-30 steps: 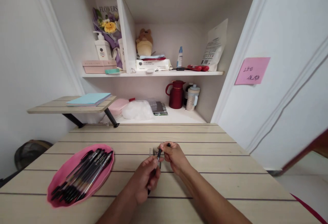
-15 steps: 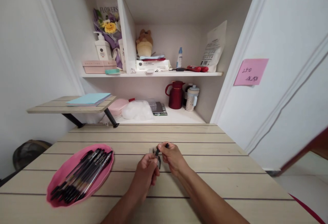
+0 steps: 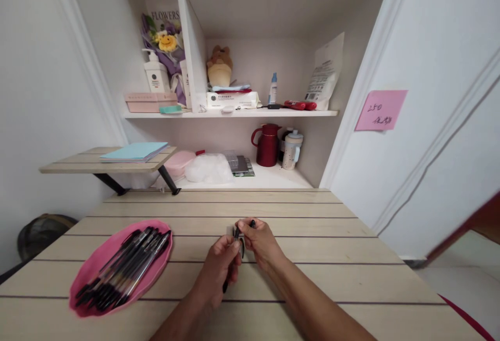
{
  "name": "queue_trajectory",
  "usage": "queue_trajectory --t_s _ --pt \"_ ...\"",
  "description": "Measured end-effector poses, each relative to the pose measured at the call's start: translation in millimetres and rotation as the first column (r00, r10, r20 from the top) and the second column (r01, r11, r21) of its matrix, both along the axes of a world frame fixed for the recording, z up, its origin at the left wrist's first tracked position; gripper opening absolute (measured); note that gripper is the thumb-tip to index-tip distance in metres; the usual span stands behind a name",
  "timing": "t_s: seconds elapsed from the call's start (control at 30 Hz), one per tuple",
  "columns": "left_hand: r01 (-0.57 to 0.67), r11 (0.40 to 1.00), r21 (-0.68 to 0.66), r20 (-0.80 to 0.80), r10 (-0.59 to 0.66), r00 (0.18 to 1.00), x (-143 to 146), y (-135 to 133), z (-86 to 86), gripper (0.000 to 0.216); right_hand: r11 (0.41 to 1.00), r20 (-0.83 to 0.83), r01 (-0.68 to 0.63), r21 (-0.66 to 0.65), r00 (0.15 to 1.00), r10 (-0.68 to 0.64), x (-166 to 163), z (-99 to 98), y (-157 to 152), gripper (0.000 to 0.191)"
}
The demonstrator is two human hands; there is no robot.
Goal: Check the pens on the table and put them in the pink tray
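Note:
My left hand [image 3: 223,263] is closed around a pen [image 3: 225,286], whose black lower end sticks out beneath the fingers. Its black upper end comes out past the thumb, by the fingertips of my right hand [image 3: 258,239]. A short black pen part, perhaps a cap [image 3: 252,223], is pinched in my right hand and mostly covered by the fingers. Just behind the hands lies something small with a dark curved edge, largely hidden. To the left, a pink dish [image 3: 80,307] holds several black-ended clear pens [image 3: 128,268] in a loose pile.
A raised wooden shelf [image 3: 70,165] on black legs carries blue paper [image 3: 135,150] at the left rear. Behind the slatted table [image 3: 332,278] stand a red thermos jug [image 3: 267,146], a pale cup [image 3: 292,151] and a white plastic bag [image 3: 209,168].
The right hand has shifted slightly left, closer to the left hand. The pen's lower end now shows beneath the left hand. The dish of pens looks the same.

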State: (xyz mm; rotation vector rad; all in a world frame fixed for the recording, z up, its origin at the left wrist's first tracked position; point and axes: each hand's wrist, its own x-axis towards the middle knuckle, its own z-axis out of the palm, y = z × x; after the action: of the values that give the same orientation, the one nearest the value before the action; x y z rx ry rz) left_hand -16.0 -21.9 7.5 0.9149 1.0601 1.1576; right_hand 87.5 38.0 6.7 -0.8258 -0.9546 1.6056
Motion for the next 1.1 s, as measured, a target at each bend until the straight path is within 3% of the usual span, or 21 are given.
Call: queue_trajectory --t_s 0.17,0.33,0.53,0.77,0.9,0.97,1.03,1.1 --pt "0.103 0.991 -0.088 0.079 -0.096 0.992 0 0 -2.0 0.035 0.998 -0.071 -0.058 -0.017 0.996 0.057 0 2.7 -2 0.032" --pt "0.039 0.998 -0.044 0.006 -0.039 0.999 2 0 -4.0 0.039 0.995 -0.072 -0.067 -0.070 0.995 0.062 0 4.0 0 0.035" --pt "0.103 0.991 -0.088 -0.057 -0.108 0.993 -1 0 -4.7 0.049 0.992 -0.057 0.126 -0.001 0.990 -0.125 11 0.6 15 0.033" --pt "0.169 0.977 -0.130 -0.138 -0.187 0.973 -2 0 -7.6 0.047 0.959 -0.133 0.282 -0.035 0.949 -0.284 25 7.4 26 0.032" --pt "0.240 0.958 -0.159 -0.189 -0.268 0.945 -8 -1 -3.4 0.045 0.911 -0.163 0.410 -0.035 0.897 -0.410 48 17.0 40 0.035" --pt "0.247 0.954 -0.169 -0.211 -0.280 0.937 -11 0 -1.5 0.043 0.854 -0.165 0.520 -0.002 0.842 -0.513 66 22.2 49 0.037" --pt "0.204 0.965 -0.166 -0.219 -0.237 0.946 -13 2 -0.9 0.039 0.796 -0.076 0.601 0.075 0.799 -0.596 80 23.4 56 0.035" --pt "0.127 0.981 -0.149 -0.210 -0.157 0.965 -13 4 -1.8 0.034 0.851 0.245 0.491 0.188 0.815 -0.524 84 17.6 58 0.030"
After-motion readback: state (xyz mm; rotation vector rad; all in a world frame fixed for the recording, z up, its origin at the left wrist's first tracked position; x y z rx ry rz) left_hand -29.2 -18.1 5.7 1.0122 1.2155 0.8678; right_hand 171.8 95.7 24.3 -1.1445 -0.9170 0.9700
